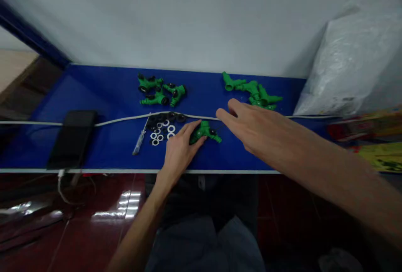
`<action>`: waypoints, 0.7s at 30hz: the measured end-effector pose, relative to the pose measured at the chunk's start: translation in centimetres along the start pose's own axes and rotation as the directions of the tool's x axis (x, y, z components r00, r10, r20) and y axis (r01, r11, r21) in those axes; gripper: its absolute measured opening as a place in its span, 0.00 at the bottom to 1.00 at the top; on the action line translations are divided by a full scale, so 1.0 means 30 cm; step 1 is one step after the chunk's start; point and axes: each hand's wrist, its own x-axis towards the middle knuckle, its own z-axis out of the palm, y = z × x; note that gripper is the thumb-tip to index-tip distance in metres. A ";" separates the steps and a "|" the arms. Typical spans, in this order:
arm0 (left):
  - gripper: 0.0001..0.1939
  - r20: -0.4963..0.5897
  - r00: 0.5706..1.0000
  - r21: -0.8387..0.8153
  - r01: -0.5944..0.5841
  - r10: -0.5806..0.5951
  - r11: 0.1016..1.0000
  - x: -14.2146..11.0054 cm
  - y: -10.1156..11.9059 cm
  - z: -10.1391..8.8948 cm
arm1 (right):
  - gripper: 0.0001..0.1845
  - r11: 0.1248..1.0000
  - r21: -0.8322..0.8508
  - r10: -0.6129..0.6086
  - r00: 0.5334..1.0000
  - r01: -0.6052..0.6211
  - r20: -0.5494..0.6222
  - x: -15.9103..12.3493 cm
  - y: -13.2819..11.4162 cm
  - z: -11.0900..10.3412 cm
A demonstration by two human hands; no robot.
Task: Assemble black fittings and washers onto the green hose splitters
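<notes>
**Left grip (179, 148) is holding a green fitting (204, 127) near the middle of the frame**

The green fitting is lying on the blue surface (109, 148) just below the frame's centre, with the thumb and fingers of the left grip closing around its left end. Its branched right side, bearing a small black knob (212, 132), is showing clear of the hand. The right grip (248, 121) is hovering right of centre, its fingers bent and apart, with nothing visible between them.

The fitting is looking like moulded plastic, so it is probably handling as light and stiff, hardly fragile. Its smooth, rounded walls may be sliding a little under dry fingers; the thick middle, where the branches are meeting, is seeming the surest place to take hold, leaving the ends free.

More green pieces (251, 88) are lying in the upper right, near the right grip; others with black parts (158, 97) are resting in the upper left. White rings (171, 126) and black rings (181, 117) are lying left of the left grip, beside a screwdriver (138, 143).

No brand is reading clearly. The red packet (348, 131) and yellow packet (380, 158) at the right edge are carrying print too blurred to make out, and a dark mark low on the plastic bag (348, 62) is staying illegible.
</notes>
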 end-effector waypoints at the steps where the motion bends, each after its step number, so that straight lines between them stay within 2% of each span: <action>1: 0.24 -0.001 1.000 0.003 0.005 -0.005 1.000 0.001 0.002 0.000 | 0.28 1.000 -0.018 -0.006 1.000 0.006 0.009 0.006 0.009 0.004; 6: 0.24 -0.013 1.000 -0.011 0.005 -0.005 1.000 0.001 0.009 0.002 | 0.22 0.995 -0.085 -0.055 0.998 0.055 -0.001 0.030 0.038 0.024; 11: 0.23 -0.029 1.000 -0.050 0.012 -0.013 0.999 -0.002 0.009 0.003 | 0.11 0.994 -0.049 -0.097 0.994 0.095 -0.043 0.027 0.043 0.055; 13: 0.23 -0.033 0.999 -0.053 0.012 -0.014 0.999 -0.001 0.008 0.003 | 0.16 0.996 -0.029 -0.082 0.994 0.081 -0.066 0.018 0.048 0.072; 17: 0.24 -0.038 0.999 -0.036 0.000 -0.002 0.999 0.001 0.003 0.006 | 0.34 0.996 0.013 -0.085 0.992 0.086 -0.095 -0.005 0.055 0.084; 19: 0.24 -0.035 0.999 -0.030 -0.004 0.002 1.000 0.002 0.001 0.006 | 0.35 0.997 0.029 -0.064 0.996 0.066 -0.069 -0.011 0.046 0.073; 21: 0.24 -0.026 1.000 -0.030 -0.003 0.003 1.000 0.005 0.000 0.005 | 0.29 0.999 0.025 -0.025 0.999 0.026 -0.044 -0.010 0.030 0.058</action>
